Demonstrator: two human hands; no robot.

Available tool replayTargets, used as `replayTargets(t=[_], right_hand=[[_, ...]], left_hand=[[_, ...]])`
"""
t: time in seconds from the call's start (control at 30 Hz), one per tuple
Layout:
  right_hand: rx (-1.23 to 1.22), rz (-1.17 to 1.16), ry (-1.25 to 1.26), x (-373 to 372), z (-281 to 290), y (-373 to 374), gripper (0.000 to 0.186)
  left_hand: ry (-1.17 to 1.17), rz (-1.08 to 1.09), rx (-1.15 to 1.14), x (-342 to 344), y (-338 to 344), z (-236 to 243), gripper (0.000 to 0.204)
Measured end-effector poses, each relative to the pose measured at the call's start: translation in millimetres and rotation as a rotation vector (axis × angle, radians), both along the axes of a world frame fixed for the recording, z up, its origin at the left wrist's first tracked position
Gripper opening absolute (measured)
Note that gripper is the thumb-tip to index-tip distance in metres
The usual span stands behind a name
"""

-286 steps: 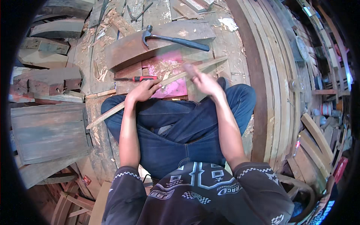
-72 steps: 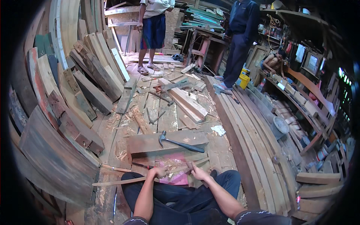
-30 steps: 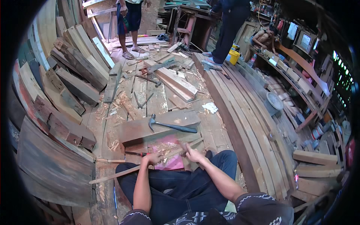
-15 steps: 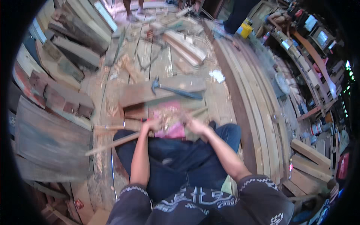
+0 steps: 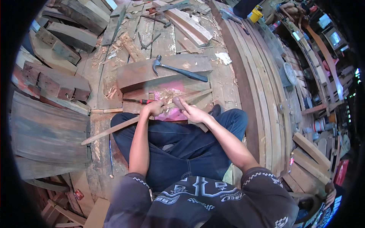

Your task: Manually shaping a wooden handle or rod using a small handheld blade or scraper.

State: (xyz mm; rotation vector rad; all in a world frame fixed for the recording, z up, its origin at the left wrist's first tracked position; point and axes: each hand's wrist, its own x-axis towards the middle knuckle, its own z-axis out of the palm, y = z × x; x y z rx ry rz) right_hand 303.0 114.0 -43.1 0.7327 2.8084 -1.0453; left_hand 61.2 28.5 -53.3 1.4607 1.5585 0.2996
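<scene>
A long, thin wooden stick [image 5: 110, 130] slants across my lap, its pointed lower end out to the left. My left hand [image 5: 154, 109] is closed round the stick near its middle. Closed on a short brown wooden piece [image 5: 177, 102], my right hand [image 5: 194, 113] presses it against the stick. Just beyond my left hand lies a red-handled tool [image 5: 146, 101] with a dark shaft. Under the stick, wood shavings [image 5: 167, 94] cover part of a pink sheet [image 5: 173, 114]. A claw hammer [image 5: 180, 71] rests on a thick wooden beam [image 5: 131, 76] in front of me.
Long planks [image 5: 254, 95] run along my right side. Stacked timber [image 5: 53, 81] and a wide weathered board [image 5: 49, 129] fill the left. Farther ahead are pliers-like tongs [image 5: 146, 42], another hammer [image 5: 157, 21] and wood offcuts [image 5: 190, 26]. A bucket [image 5: 288, 74] stands at right; another person [image 5: 291, 11] is at far right.
The view has tipped, so the beam, hammer and both hands appear higher in the picture. Both hands keep their hold, and the blur on them has cleared.
</scene>
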Motion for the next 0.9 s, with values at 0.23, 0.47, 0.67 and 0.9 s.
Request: replayTargets(t=[0.23, 0.47, 0.67, 0.9], right_hand=[[-0.013, -0.313, -0.313, 2.7, 2.5, 44.4, 0.068], [-0.038, -0.38, -0.206, 22.3, -9.0, 59.3, 0.072], [0.112, 0.023, 0.053, 3.3, -4.0, 16.6, 0.072], [0.039, -0.346, -0.258, 17.2, -6.6, 54.1, 0.069]], left_hand=[[-0.003, -0.039, 0.013, -3.2, 5.4, -14.1, 0.041], [-0.02, -0.031, 0.004, 2.1, 12.9, -10.5, 0.038], [0.006, -0.003, -0.011, -5.1, 1.0, -7.1, 0.037], [0.088, -0.076, 0.063, -2.0, 6.2, -20.1, 0.041]])
